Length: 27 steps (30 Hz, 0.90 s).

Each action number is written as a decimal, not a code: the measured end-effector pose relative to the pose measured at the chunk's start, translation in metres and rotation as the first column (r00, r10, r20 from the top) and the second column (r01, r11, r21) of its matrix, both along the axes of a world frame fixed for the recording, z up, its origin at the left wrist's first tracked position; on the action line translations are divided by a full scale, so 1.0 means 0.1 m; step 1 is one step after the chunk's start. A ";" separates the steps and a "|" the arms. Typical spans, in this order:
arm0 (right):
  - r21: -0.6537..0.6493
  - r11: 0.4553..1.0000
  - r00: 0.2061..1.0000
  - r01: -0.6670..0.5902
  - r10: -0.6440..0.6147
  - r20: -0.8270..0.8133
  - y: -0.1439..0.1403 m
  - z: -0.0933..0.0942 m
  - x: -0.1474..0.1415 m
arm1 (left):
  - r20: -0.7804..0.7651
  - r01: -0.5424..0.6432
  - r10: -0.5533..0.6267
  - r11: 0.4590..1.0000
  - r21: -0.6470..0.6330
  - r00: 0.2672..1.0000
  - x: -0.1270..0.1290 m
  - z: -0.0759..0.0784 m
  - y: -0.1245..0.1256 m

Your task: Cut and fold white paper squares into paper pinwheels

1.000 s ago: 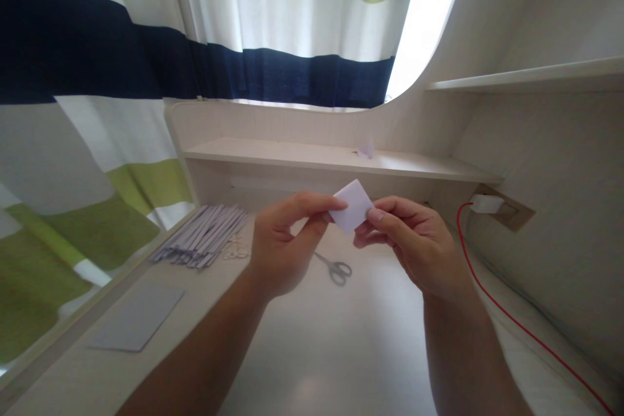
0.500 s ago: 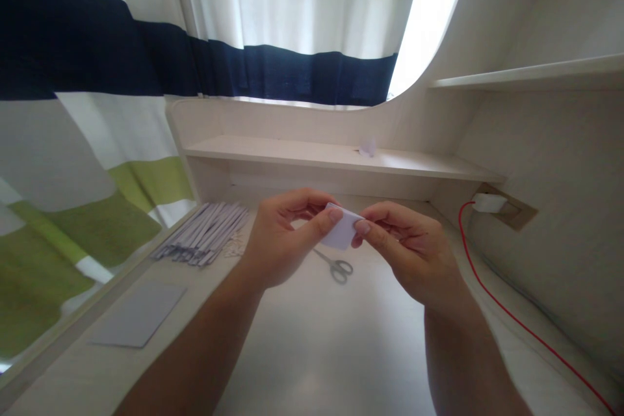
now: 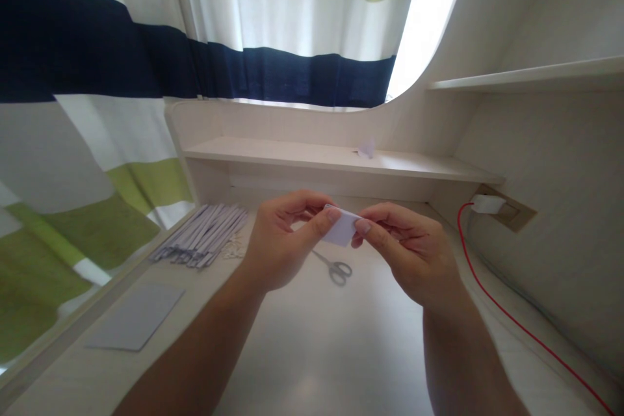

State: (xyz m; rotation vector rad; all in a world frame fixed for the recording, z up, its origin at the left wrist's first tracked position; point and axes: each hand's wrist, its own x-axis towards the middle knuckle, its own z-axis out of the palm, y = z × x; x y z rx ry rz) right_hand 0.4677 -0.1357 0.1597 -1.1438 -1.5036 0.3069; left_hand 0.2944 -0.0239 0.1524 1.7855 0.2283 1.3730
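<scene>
A small folded piece of white paper (image 3: 342,230) is held up above the desk between both hands. My left hand (image 3: 292,234) pinches its upper left corner, thumb in front and fingers behind. At the upper right corner, my right hand (image 3: 400,240) grips the paper between thumb and fingertips. Below and behind the paper, grey-handled scissors (image 3: 337,271) lie on the desk, their blades partly hidden by my left hand.
Left of my hands lies a pile of narrow paper strips (image 3: 202,234), with small pale bits (image 3: 234,247) beside it. A flat paper sheet (image 3: 136,316) rests nearer. A crumpled scrap (image 3: 365,150) sits on the back shelf (image 3: 292,153). A red cable (image 3: 507,312) runs from a white plug (image 3: 489,204).
Both hands keep their pinch on the paper and barely move. The paper's lower edge has tilted up slightly, and the whole view has shifted a little.
</scene>
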 end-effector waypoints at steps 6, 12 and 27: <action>0.013 1.000 0.999 0.013 -0.012 -0.044 0.01 0.00 -0.01 | 0.004 -0.043 0.043 0.999 0.002 0.999 0.04 -0.01 -0.05; 0.026 1.000 0.999 0.002 -0.001 -0.051 0.01 0.01 -0.01 | 0.012 -0.010 0.010 1.000 -0.006 1.000 0.05 -0.01 -0.08; 0.053 0.998 1.000 0.030 -0.029 -0.011 -0.01 0.03 -0.04 | -0.032 -0.020 0.022 0.999 0.048 0.999 0.03 0.10 -0.15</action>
